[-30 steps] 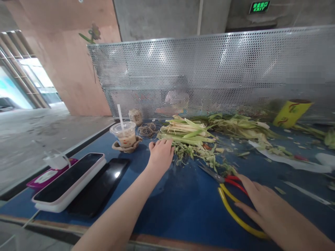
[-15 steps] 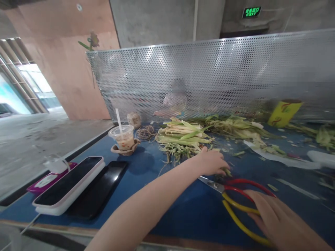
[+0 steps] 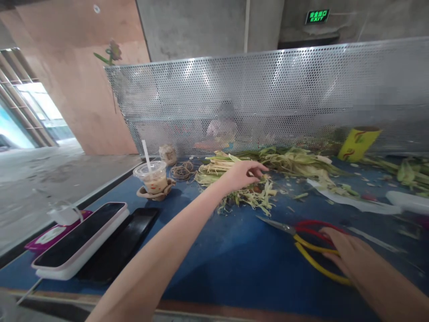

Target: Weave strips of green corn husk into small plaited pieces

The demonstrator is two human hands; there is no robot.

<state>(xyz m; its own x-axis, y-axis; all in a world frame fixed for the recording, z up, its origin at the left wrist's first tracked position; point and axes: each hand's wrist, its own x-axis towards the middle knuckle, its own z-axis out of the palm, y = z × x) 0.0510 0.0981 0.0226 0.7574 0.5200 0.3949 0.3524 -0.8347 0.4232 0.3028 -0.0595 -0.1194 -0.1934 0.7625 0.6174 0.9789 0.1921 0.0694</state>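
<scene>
The right hand (image 3: 348,252) grips the red and yellow handles of the scissors (image 3: 288,229), whose blades point toward the shredded greens (image 3: 259,201). The left hand (image 3: 243,175), its fingers bent, is over the pile of stalks (image 3: 209,178); whether it holds anything, I cannot tell. The greens lie just in front of the stalks on the blue table (image 3: 214,264). Left of the pile are some twine (image 3: 182,171) and a drink cup (image 3: 156,182); a yellow roll (image 3: 359,144) stands at far right.
</scene>
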